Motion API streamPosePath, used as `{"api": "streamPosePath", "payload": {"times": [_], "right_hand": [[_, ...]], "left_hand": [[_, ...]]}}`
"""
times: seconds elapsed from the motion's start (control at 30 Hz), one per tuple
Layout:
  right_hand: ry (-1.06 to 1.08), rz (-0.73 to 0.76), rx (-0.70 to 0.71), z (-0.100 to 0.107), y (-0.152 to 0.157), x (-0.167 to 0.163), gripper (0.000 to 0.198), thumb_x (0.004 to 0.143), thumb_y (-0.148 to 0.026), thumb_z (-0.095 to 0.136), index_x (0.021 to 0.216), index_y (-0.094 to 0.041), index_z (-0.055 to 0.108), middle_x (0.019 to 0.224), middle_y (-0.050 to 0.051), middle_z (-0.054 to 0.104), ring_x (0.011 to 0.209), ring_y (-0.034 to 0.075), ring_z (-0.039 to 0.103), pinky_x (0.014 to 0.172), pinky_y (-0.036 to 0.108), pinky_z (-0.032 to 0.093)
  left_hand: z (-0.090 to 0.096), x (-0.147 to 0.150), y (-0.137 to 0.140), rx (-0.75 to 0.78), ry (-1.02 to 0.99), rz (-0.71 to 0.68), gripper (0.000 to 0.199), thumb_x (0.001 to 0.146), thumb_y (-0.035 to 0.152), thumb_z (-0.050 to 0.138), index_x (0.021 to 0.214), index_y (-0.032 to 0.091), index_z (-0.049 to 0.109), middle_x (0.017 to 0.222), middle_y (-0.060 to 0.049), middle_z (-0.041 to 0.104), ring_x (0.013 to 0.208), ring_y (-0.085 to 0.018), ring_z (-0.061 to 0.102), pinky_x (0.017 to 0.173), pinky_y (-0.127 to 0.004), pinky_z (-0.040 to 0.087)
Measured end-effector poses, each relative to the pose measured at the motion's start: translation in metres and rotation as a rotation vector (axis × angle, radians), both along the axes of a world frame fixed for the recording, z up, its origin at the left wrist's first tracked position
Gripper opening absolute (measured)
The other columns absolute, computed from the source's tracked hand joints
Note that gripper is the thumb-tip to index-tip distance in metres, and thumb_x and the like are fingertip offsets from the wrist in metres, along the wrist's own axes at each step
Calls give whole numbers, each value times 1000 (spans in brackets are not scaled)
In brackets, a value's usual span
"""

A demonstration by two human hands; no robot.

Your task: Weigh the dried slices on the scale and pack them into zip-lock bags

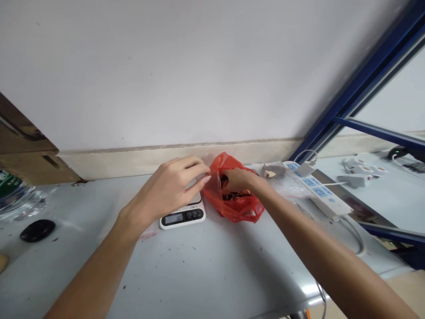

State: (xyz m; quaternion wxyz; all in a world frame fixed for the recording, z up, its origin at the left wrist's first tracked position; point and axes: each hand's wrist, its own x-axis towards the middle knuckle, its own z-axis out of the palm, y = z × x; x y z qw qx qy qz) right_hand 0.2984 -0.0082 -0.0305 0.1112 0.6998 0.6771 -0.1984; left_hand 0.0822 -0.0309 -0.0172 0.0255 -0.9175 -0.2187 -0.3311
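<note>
Sitting at far left on a grey table (186,283), a clear plastic bottle (15,197) with a green label stands behind a black oval object (37,231). A person's left hand (175,184) arches over a white kitchen scale (183,217), its display showing zeros, with thumb and fingertips at the near-left rim of a red plastic bag (239,214); whether they pinch it cannot be told. The bag sits open just right of the scale, dark pieces (237,195) inside. The right hand (236,180), apart from the left, dips into it, fingertips hidden, grip unclear. Farther right lie a clear plastic bag (294,187) and a white power strip (318,189), near a blue frame (368,75).
</note>
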Motion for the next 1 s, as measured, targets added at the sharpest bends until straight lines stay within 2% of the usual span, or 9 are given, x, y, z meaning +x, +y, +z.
{"api": "streamPosePath", "payload": {"times": [0.17,0.33,0.47,0.63,0.73,0.9,1.0], "right_hand": [[26,51,-5,-6,1,8,40,76,-27,74,115,-24,71,109,7,77,92,26,72,61,29,49],[7,47,29,-11,-1,9,40,73,-27,77,113,-21,72,110,9,75,99,28,70,63,29,48],[20,40,71,-10,3,13,54,73,-22,75,126,-21,69,120,10,74,105,29,69,68,28,50],[78,21,71,-6,-1,16,61,68,-11,74,128,-20,69,104,8,77,89,26,71,64,28,51],[132,15,101,-2,-7,18,59,68,-8,70,125,-21,70,104,7,77,93,26,71,71,29,55],[224,-6,146,9,-18,29,58,71,-9,68,127,-22,69,119,7,75,106,26,70,86,32,56],[351,-55,181,19,-24,41,62,68,-10,69,129,-25,69,114,4,76,104,27,70,89,35,56]], "left_hand": [[0,-2,-1,-22,12,20,19,103,18,53,98,14,70,95,-3,72,79,-16,67,69,-28,52],[1,-3,-1,-35,6,19,18,103,18,53,100,15,71,97,-3,73,79,-16,68,68,-28,52],[2,-3,-1,-40,-3,25,19,103,19,52,99,16,71,96,-3,72,78,-16,67,68,-28,52],[2,-5,-1,-59,-5,32,21,103,20,51,98,15,71,95,-3,72,79,-16,68,69,-29,53],[2,-6,-1,-71,-6,42,22,103,22,50,98,17,71,96,-3,73,79,-16,68,71,-30,53],[4,-7,0,-78,2,63,24,103,22,48,100,19,71,97,-4,73,81,-17,69,73,-29,53],[5,-10,1,-81,1,71,22,102,22,50,102,18,72,99,-4,74,84,-17,69,75,-29,53]]}}
